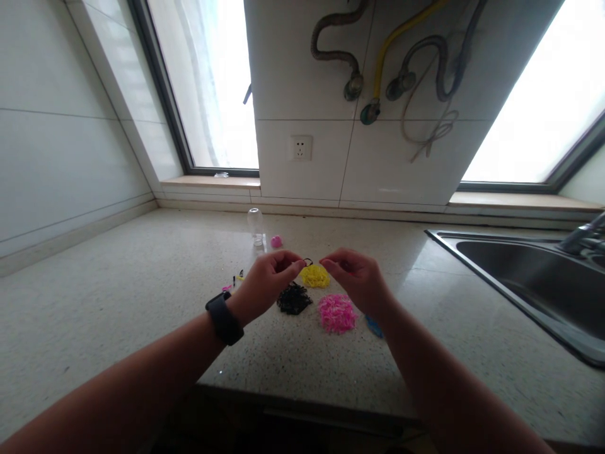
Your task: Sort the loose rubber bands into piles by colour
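My left hand, with a dark watch on its wrist, pinches a small black rubber band between thumb and forefinger. Just to the right, my right hand is closed in a pinch; whatever its fingertips may hold is too small to make out. Beneath the fingertips lies a pile of yellow rubber bands. Nearer to me are a pile of black rubber bands and a pile of pink rubber bands. A blue pile is partly covered by my right wrist.
Behind my left hand a clear plastic bottle stands upside down beside a pink round piece. Several loose pink, black and yellow bits lie left of my hand. A steel sink is set into the speckled counter at right.
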{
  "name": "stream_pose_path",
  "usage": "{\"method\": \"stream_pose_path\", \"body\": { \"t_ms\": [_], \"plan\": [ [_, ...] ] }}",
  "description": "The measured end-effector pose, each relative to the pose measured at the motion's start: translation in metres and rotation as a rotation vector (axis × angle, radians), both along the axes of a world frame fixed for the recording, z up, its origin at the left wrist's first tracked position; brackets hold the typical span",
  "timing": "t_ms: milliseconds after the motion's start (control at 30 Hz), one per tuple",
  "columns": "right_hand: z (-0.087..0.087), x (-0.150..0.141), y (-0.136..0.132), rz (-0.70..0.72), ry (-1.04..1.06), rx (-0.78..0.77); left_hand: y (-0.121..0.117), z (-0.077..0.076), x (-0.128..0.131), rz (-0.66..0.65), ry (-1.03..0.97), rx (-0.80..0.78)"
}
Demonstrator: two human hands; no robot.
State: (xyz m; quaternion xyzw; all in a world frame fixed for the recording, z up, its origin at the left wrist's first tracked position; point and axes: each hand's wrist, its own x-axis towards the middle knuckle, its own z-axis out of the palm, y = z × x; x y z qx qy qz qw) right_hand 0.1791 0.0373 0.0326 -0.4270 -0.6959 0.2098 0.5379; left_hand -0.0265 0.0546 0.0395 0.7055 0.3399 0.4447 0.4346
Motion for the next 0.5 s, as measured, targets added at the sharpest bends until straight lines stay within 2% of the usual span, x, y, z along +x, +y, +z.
{"method": "stream_pose_path", "body": {
  "t_ms": [100, 167, 300, 500],
  "plan": [
    [-0.0011, 0.0022, 0.0025, -0.003, 0.078, -0.058, 0.0010, -0.0017, 0.0013, -0.089, -0.151, -0.203],
    [-0.0019, 0.0027, 0.0030, 0.007, 0.087, -0.061, 0.0007, -0.0032, 0.0020, -0.140, -0.217, -0.284],
    [-0.0022, 0.0001, 0.0012, 0.067, 0.043, 0.000, 0.0000, -0.0055, 0.0026, -0.197, -0.259, -0.324],
    [-0.0018, -0.0047, 0.0003, 0.211, -0.027, 0.088, 0.0017, -0.0102, 0.0030, -0.263, -0.176, -0.388]
  ]
}}
